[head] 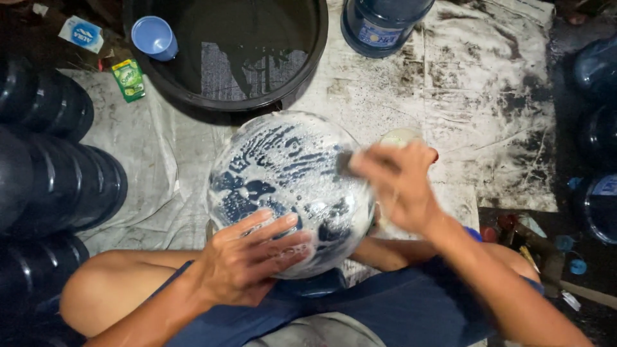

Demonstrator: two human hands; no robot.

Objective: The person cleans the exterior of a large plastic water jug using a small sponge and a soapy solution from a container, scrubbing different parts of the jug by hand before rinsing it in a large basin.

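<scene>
Between the seated person's bare knees, the left hand (pixel 247 257) lies flat with fingers spread against the near side of a large round blue plastic water bottle (pixel 289 186) coated in white soap suds. The right hand (pixel 398 183), blurred, presses a dark scrubbing pad (pixel 345 164) on the bottle's right side, fingers bent around it. Just behind that hand sits a small pale bowl (pixel 402 136). Beyond the bottle stands a wide black tub of water (pixel 308 58) with a light blue plastic cup (pixel 154 37) at its rim, on a stained white tarp (pixel 488 96). Dark stacked bottles (pixel 58 186) fill the left side.
</scene>
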